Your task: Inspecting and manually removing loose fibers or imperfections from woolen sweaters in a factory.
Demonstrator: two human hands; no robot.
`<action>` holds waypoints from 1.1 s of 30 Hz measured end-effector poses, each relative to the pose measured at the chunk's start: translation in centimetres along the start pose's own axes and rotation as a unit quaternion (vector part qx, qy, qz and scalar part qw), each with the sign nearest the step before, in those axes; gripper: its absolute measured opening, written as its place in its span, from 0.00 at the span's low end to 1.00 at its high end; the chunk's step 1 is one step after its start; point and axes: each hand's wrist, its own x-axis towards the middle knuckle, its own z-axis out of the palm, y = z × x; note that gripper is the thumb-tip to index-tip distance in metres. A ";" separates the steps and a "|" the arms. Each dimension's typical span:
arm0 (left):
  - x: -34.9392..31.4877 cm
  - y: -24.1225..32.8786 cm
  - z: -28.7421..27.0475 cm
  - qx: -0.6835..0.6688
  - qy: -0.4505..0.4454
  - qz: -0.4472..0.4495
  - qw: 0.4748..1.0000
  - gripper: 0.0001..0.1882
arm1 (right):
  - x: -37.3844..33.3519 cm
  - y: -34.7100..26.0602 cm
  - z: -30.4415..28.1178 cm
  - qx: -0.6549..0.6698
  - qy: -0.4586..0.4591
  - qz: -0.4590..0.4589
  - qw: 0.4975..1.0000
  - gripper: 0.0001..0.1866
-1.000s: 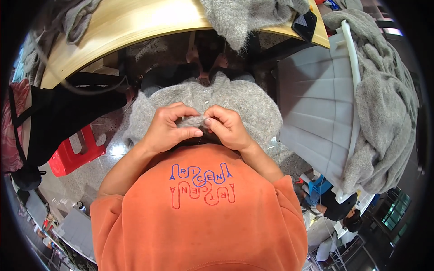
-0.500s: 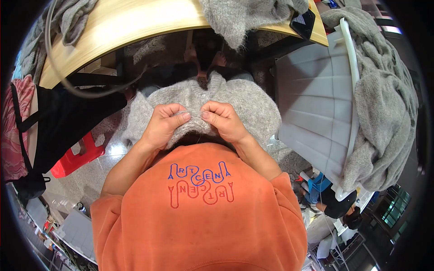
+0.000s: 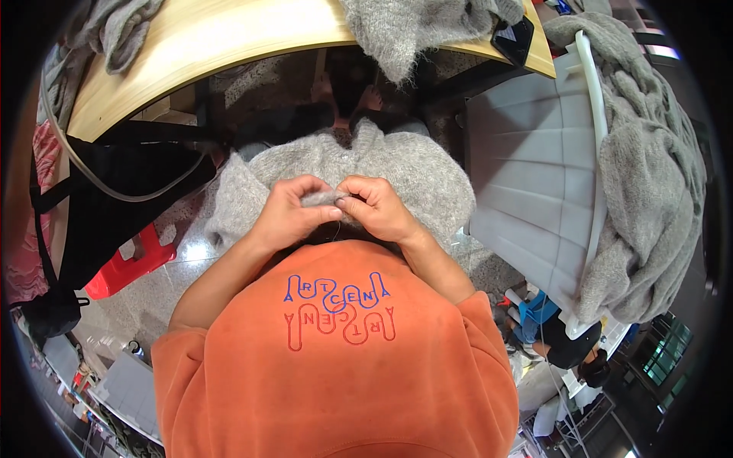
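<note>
A fuzzy light-grey knitted garment (image 3: 420, 164) lies bunched across my lap. My left hand (image 3: 299, 210) is closed on its near edge, with a small fold of the knit showing between thumb and fingers. Close against it, my right hand (image 3: 374, 204) pinches the same edge, thumb and forefinger together. The fingertips of both hands nearly meet. A thin loose thread hangs just below them. Whether a needle or other small tool is between the fingers is too small to tell.
Ahead is a wooden table (image 3: 221, 34) with more grey knitwear (image 3: 405, 34) and a phone (image 3: 513, 40). A large grey bin (image 3: 534, 175) draped with knits stands at right. Left are a red stool (image 3: 134, 263), a black bag (image 3: 126, 183) and a clear tube (image 3: 126, 195). Another person (image 3: 573, 351) works behind right.
My hands have drawn together, and the knit edge that was stretched flat between them is now folded up in my fingers. The clear tube at left has shifted left and down.
</note>
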 end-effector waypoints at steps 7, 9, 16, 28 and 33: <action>-0.1 -0.6 0.1 0.013 -0.013 -0.043 0.999 0.01 | 0.0 -0.2 0.6 -0.224 0.086 -0.132 0.962 0.03; -0.3 -0.3 0.5 -0.025 -0.042 -0.108 0.993 0.01 | -0.1 -0.1 0.8 -0.168 0.098 -0.126 0.973 0.02; -0.3 -1.0 0.7 -0.104 -0.010 -0.092 0.990 0.02 | -1.3 -0.6 -0.1 -0.241 0.141 -0.156 0.947 0.07; 0.3 0.4 -0.7 -0.214 0.072 -0.095 0.970 0.08 | -5.5 2.2 -1.2 -0.519 0.212 -0.163 0.812 0.26; 0.3 0.7 -0.9 -0.266 0.061 -0.111 0.956 0.10 | -5.1 1.8 -1.1 -0.507 0.186 -0.218 0.813 0.25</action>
